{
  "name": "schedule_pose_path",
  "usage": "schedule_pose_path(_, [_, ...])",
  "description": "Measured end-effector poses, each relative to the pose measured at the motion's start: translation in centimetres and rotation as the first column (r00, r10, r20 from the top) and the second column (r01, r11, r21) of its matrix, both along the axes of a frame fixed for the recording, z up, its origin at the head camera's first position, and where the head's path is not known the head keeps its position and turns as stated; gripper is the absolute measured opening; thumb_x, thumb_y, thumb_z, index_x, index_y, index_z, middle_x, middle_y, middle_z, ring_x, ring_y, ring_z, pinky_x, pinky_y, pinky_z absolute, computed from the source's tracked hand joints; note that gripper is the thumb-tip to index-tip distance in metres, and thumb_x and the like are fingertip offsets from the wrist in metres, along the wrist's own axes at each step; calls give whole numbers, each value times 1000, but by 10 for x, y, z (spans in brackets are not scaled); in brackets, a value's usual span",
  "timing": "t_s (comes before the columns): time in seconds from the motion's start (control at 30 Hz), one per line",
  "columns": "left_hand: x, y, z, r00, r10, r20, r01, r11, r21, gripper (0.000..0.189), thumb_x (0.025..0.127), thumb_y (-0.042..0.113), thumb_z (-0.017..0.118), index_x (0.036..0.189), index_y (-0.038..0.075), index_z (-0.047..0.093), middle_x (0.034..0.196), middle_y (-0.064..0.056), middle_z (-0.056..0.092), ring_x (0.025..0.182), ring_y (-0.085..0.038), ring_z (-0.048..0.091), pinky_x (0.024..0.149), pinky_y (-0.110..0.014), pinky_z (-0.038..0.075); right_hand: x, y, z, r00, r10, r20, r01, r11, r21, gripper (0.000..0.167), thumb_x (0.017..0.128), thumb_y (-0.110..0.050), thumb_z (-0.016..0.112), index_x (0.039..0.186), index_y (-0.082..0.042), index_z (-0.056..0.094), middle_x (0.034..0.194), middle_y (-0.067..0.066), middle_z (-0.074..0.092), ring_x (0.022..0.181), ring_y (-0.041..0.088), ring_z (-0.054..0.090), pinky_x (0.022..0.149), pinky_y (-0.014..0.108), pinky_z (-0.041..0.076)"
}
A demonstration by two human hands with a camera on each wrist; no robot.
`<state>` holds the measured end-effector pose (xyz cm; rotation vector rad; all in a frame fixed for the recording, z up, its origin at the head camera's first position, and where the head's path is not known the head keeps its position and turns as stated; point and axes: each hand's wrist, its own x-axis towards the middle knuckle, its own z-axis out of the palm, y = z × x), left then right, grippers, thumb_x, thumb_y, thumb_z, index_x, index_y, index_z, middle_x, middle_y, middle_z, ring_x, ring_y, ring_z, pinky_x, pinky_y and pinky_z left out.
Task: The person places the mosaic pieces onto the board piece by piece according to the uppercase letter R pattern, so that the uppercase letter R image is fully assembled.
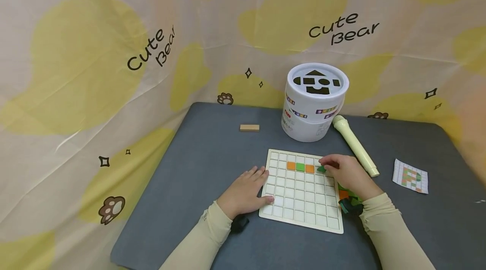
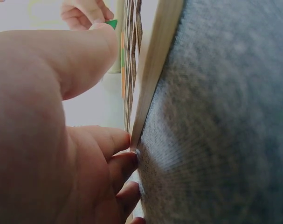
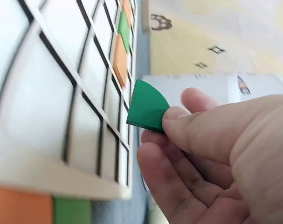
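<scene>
the right grip (image 1: 346, 174) pinched a green piece (image 3: 147, 106) over the board (image 1: 300, 196), which the splayed left grip (image 1: 244, 192) needed to steady.

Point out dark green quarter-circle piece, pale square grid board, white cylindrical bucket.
Dark green quarter-circle piece (image 3: 147, 106): right wrist view, middle of its flat face.
Pale square grid board (image 1: 299, 195): head view, bare grid near its middle.
White cylindrical bucket (image 1: 306, 121): head view, front of its side wall.
</scene>
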<state>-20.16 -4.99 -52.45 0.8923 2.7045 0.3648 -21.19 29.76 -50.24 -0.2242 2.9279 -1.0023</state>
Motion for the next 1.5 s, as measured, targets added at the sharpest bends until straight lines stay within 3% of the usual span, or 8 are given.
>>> schedule_pose_path(0.2, [0,1,3,1000,-3,2,3,1000,0,87,105,62,56,169,10,31,174,-6,27,162,-27,20,129,-45,21,0,-6,-3,1000,-11,-19,11,1000,-2,13,100,1,73,108,-9,78,104,6,75,89,24,66,83,46,59])
schedule_pose_path(0.47, [-3,2,0,1000,-11,-20,11,1000,-6,88,104,63,56,169,8,32,174,-9,28,161,-29,21,129,-46,22,0,-8,3,998,-50,-38,51,999,14,9,98,-4,73,104,-8,77,96,5,73,84,24,65,71,39,57])
schedule_pose_path(0.57, [-4,1,-2,1000,-9,-22,9,1000,2,88,104,63,56,169,9,31,174,-8,27,161,-28,21,129,-46,21,-2,-14,2,998,-24,-58,25,1000,15,9,98,-3,74,105,-8,77,96,4,74,84,23,65,73,41,58])
schedule_pose_path(0.83, [-2,0,-1,1000,-3,-8,3,1000,7,87,105,63,54,169,9,31,175,-6,26,162,-27,20,129,-45,21,-6,-22,-6,997,70,-14,-70,997,15,10,98,-10,80,108,-12,80,99,-2,74,87,18,64,80,41,57])
schedule_pose_path(1.0, [-3,1,-2,1000,-1,-6,1,1000,5,87,105,64,54,170,10,30,175,-6,25,162,-27,19,129,-45,21,-7,-19,-10,998,58,-34,-57,997,43,11,98,-15,81,107,-10,81,97,0,73,85,18,63,76,39,56])
schedule_pose_path(1.17, [-2,1,0,1000,-7,-14,7,1000,-7,85,106,62,53,170,10,30,175,-6,26,162,-27,20,129,-46,21,-6,-7,-6,995,57,-77,-53,997,58,15,102,-11,74,114,-7,82,108,7,74,90,23,64,79,44,56])
schedule_pose_path(1.37, [-2,1,2,1000,-14,-22,13,1000,-22,85,106,62,53,169,10,31,174,-7,27,161,-28,21,129,-45,21,-6,3,-6,989,145,40,-147,987,56,20,99,-2,74,116,-8,82,104,5,73,84,19,59,71,36,51])
schedule_pose_path(1.5, [-2,1,1,1000,-15,-20,15,1000,-25,86,105,62,53,169,10,31,174,-7,27,161,-28,21,129,-45,21,-7,-1,-8,989,145,0,-144,980,138,17,96,-6,78,112,-7,84,104,5,76,89,20,65,77,42,57])
